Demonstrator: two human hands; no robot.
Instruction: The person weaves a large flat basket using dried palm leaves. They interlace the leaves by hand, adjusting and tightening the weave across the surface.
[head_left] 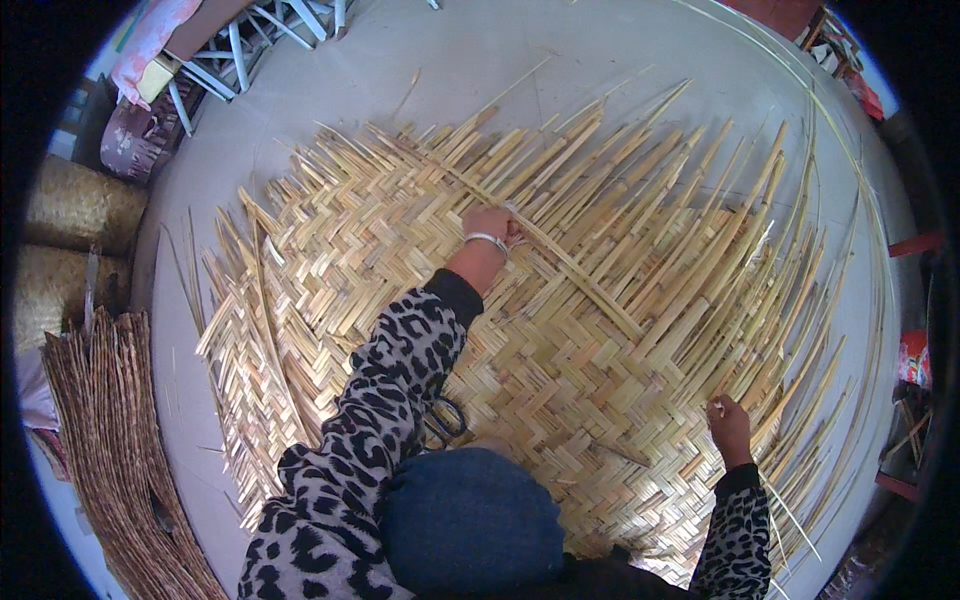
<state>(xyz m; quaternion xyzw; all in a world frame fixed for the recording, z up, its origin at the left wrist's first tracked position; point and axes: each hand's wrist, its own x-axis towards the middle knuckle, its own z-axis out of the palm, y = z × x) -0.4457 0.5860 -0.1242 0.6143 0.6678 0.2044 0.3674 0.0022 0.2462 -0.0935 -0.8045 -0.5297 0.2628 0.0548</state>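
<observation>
A large woven mat of split bamboo strips [540, 370] lies in front of me, its far and right edges a fringe of loose strip ends. My left hand [488, 224], a bracelet at its wrist, reaches to the far part of the weave. Its fingers are closed on a long bamboo strip [585, 280] that lies slantwise across the others. Over the mat's right side, my right hand [730, 428] has its fingers curled in. A small pale bit shows at its fingertips, too small to name. Beside my left forearm, dark scissor handles [446, 420] show partly behind my knee.
My denim-covered knee [475, 525] is over the near part of the mat. To the left stand a bundle of brown strips [125, 440] and rolled woven mats [85, 205]. Metal chair legs [240, 55] are at the far left. Long thin strips [860, 180] curve along the grey floor [640, 50] at right.
</observation>
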